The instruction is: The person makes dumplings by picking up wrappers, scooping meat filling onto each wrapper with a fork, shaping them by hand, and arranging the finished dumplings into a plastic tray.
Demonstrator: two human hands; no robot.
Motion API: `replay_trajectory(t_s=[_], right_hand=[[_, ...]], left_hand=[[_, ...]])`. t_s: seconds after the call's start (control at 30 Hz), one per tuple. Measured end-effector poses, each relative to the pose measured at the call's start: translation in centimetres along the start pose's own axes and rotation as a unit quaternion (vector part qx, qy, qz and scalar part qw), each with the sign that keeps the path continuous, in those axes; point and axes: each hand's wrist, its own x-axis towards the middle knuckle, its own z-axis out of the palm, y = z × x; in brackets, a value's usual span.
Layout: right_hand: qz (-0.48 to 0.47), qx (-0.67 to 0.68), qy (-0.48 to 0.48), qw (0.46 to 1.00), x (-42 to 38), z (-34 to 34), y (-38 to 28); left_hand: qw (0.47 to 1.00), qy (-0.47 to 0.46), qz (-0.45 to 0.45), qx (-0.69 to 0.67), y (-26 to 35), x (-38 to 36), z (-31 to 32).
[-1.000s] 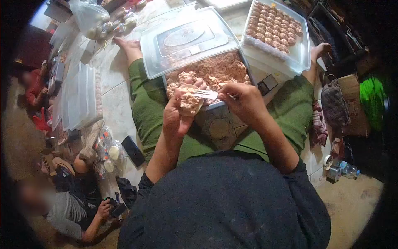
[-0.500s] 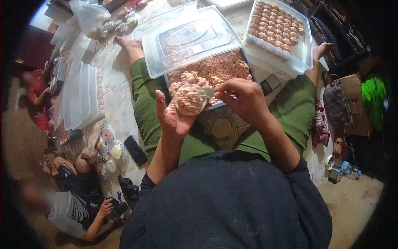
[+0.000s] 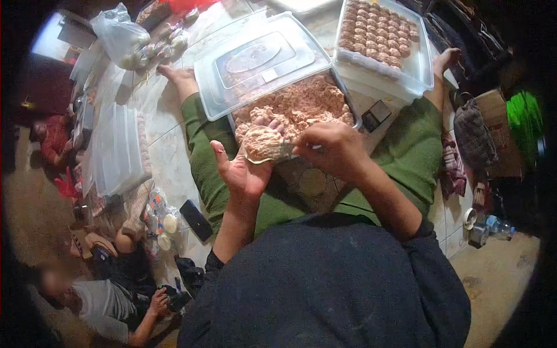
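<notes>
On the upturned palm and fingers of my left hand (image 3: 246, 177) rests a thin round dumpling wrapper (image 3: 259, 160), topped with a mound of pinkish minced meat filling (image 3: 261, 142). My right hand (image 3: 336, 144) pinches a small flat spreader (image 3: 288, 148), its blade against the right side of that mound. Just beyond both hands is a tub of minced meat (image 3: 316, 98), partly covered by a clear plastic lid (image 3: 255, 58). My left thumb sticks out to the side, and the spreader's handle is mostly hidden by my right fingers.
A clear container (image 3: 422, 75) with rows of meat dumplings (image 3: 377, 35) stands at the upper right. A dark phone (image 3: 195, 220) lies left of my leg. Stacked plastic containers (image 3: 119, 148) and two other people are at the left. Plastic bottles (image 3: 499, 227) lie at the right.
The view has shifted slightly. My left hand has tilted the filled wrapper, so its near edge shows more. The spreader has moved down along the filling's right side.
</notes>
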Motion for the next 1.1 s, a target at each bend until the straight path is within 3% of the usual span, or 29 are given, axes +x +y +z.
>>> replay_trajectory(t_s=[0.07, 0.17, 0.2, 0.3, 0.33, 0.43, 0.47, 0.53, 0.63, 0.67, 0.77, 0.9, 1.03, 1.1], right_hand=[[0.087, 0.130, 0.023, 0.987, 0.4, -1.3, -0.3], [0.144, 0.240, -0.022, 0.960, 0.7, -0.5, 2.9], [0.110, 0.267, -0.045, 0.956, 0.6, 0.3, 4.4], [0.224, 0.353, -0.208, 0.884, -0.2, 1.3, 5.6], [0.234, 0.417, -0.222, 0.850, -0.3, 1.3, 5.3], [0.204, 0.301, -0.196, 0.911, -0.1, 1.5, 5.6], [0.213, 0.335, -0.161, 0.904, -0.1, 1.5, 5.5], [0.226, 0.399, -0.091, 0.884, 0.3, 1.5, 4.7], [0.245, 0.559, -0.026, 0.791, 0.8, -0.1, 1.3], [0.258, 0.551, -0.048, 0.792, 0.8, -0.8, 1.2], [0.238, 0.630, -0.080, 0.735, 1.1, -1.4, -1.3], [0.232, 0.624, -0.063, 0.743, 0.1, 0.2, -2.2], [0.192, 0.645, -0.044, 0.739, -2.1, 2.5, 1.1], [0.190, 0.633, -0.007, 0.751, -3.1, 4.1, 1.1]], left_hand=[[0.998, 0.037, 0.017, 0.053, 0.0, 0.0, -0.4], [0.978, -0.064, -0.088, 0.179, -0.1, -0.3, -0.2], [0.967, -0.068, -0.116, 0.215, -0.4, -0.4, 0.1], [0.947, -0.028, -0.152, 0.281, -1.4, -0.7, 0.5], [0.941, -0.009, -0.162, 0.295, -1.5, -0.7, 0.2], [0.954, 0.007, -0.161, 0.252, -1.5, -0.6, -0.8], [0.940, 0.012, -0.154, 0.303, -0.9, -0.5, -1.0], [0.905, 0.022, -0.138, 0.403, 0.8, 0.0, -0.6], [0.926, -0.139, 0.028, 0.349, 1.2, -0.4, 0.8], [0.943, -0.113, 0.051, 0.308, 1.1, -0.6, 1.5], [0.886, -0.156, 0.092, 0.427, 0.5, -0.2, 2.0], [0.886, -0.140, 0.163, 0.411, -0.5, 0.5, 2.8], [0.833, -0.106, 0.238, 0.489, -0.1, -0.1, 2.8], [0.835, -0.116, 0.249, 0.476, -0.7, -0.3, 3.3]])
